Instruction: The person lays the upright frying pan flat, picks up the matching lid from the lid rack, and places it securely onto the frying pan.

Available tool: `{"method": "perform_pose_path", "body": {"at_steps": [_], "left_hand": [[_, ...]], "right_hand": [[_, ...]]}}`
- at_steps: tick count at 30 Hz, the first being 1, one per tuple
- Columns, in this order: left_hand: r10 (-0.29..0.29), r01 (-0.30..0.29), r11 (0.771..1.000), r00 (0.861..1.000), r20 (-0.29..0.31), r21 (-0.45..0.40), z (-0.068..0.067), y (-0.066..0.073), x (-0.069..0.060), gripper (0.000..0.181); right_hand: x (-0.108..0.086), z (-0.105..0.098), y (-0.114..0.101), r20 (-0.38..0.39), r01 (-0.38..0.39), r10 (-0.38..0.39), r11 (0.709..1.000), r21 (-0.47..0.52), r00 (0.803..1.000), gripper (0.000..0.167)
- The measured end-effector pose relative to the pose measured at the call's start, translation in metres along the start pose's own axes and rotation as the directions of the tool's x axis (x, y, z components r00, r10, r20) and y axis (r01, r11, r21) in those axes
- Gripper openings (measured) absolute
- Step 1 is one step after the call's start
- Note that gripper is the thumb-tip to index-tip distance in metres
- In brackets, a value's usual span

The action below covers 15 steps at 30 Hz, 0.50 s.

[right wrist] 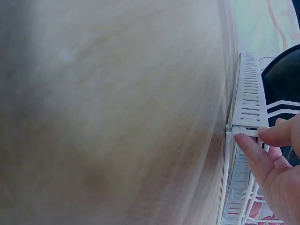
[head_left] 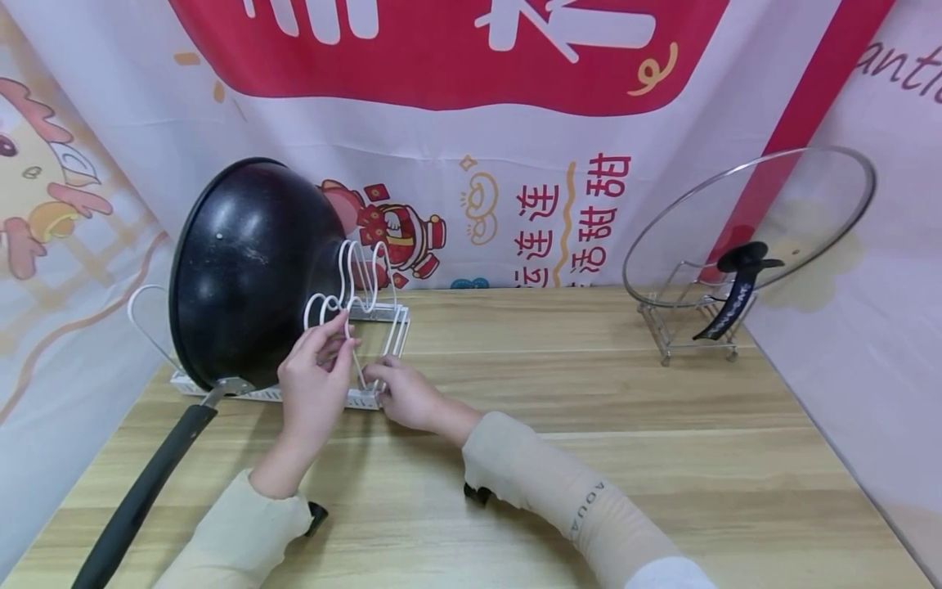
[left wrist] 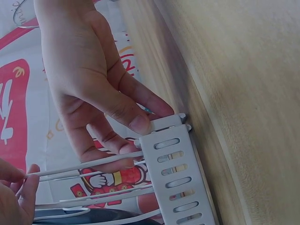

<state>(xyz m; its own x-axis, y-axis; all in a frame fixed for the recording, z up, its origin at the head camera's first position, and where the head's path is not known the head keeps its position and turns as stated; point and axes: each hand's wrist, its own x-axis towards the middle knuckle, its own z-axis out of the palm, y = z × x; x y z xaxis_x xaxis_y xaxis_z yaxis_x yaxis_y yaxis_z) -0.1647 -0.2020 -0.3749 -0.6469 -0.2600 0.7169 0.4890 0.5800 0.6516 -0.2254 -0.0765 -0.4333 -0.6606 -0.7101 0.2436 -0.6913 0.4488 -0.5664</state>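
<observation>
A white metal rack (head_left: 365,399) with slotted rails stands at the left of the table, and a black wok (head_left: 243,270) leans in it, its handle toward the front left. My left hand (head_left: 316,380) pinches a white wire divider (head_left: 356,360) between thumb and fingers, right of the wok. At the rack's near right corner, my right hand (head_left: 408,395) pinches the end of the slotted rail (left wrist: 174,173). In the right wrist view, thumb and forefinger of the right hand (right wrist: 276,164) hold that rail end (right wrist: 251,103).
A glass lid (head_left: 765,221) with a black knob and strap rests tilted in a small wire stand (head_left: 692,343) at the back right of the wooden table (head_left: 589,491). Printed cloth (head_left: 456,131) hangs behind and at both sides.
</observation>
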Motion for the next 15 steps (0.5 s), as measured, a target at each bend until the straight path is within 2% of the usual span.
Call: {"method": "perform_pose_path", "body": {"at_steps": [15], "left_hand": [[0.005,-0.005,1.0,1.0,-0.003,-0.025,0.0005,-0.0002,0.0003,0.036]], "right_hand": [[0.0003,-0.0025,-0.0015,0.02,-0.005,0.005,1.0,0.008,1.0,0.039]]}}
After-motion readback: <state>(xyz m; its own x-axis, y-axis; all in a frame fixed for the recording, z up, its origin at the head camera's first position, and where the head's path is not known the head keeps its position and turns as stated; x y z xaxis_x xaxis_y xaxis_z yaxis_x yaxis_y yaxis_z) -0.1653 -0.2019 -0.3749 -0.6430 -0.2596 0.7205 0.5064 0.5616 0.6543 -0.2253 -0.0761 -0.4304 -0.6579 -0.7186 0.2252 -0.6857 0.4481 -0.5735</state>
